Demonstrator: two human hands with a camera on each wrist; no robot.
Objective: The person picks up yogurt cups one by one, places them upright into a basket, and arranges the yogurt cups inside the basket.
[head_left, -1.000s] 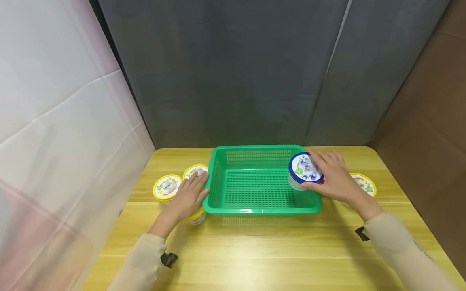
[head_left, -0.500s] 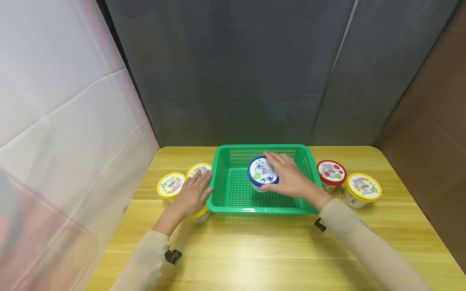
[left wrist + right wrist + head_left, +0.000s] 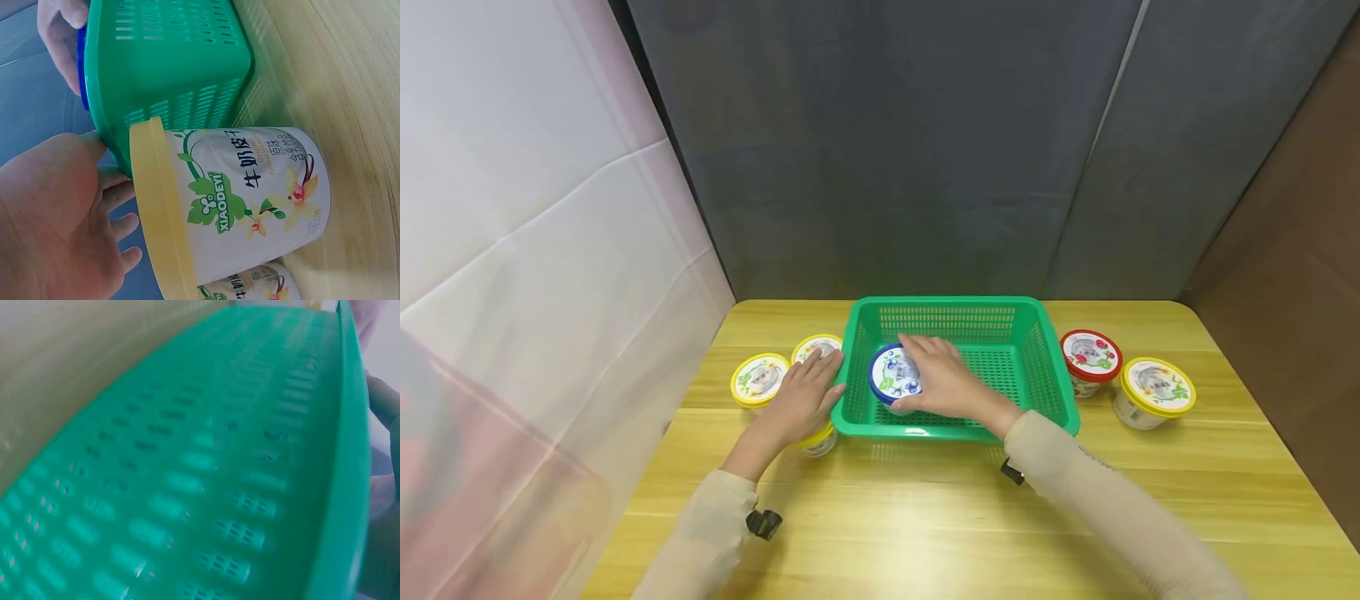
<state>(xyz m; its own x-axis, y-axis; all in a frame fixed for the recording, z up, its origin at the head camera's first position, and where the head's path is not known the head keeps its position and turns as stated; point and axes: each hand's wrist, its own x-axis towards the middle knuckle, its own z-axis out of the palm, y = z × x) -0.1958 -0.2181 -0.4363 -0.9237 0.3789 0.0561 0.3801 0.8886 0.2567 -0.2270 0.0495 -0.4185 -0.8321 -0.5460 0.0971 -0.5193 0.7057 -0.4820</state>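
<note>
My right hand (image 3: 947,383) grips a blue-lidded tub (image 3: 891,372) inside the green basket (image 3: 955,433), near its left end. The tub sits low, below the rim; whether it touches the basket floor is hidden. My left hand (image 3: 801,400) lies with its fingers extended at the basket's left rim, above yellow-lidded tubs. The left wrist view shows a yellow-lidded tub (image 3: 244,200) standing against the basket's outside, close to my left fingers. In the right wrist view, the basket wall (image 3: 187,462) covers most of the hand and the tub.
Left of the basket, a yellow-lidded tub (image 3: 758,379) stands with two others partly under my left hand. Right of the basket are a red-lidded tub (image 3: 1090,354) and another yellow-lidded tub (image 3: 1157,387). Everything stands on a wooden table (image 3: 895,517) bordered by grey, white and brown sheets.
My right hand has carried the blue-lidded tub from the basket's right end leftward and down into its left part. The red-lidded tub came into full view. My left hand stays at the rim.
</note>
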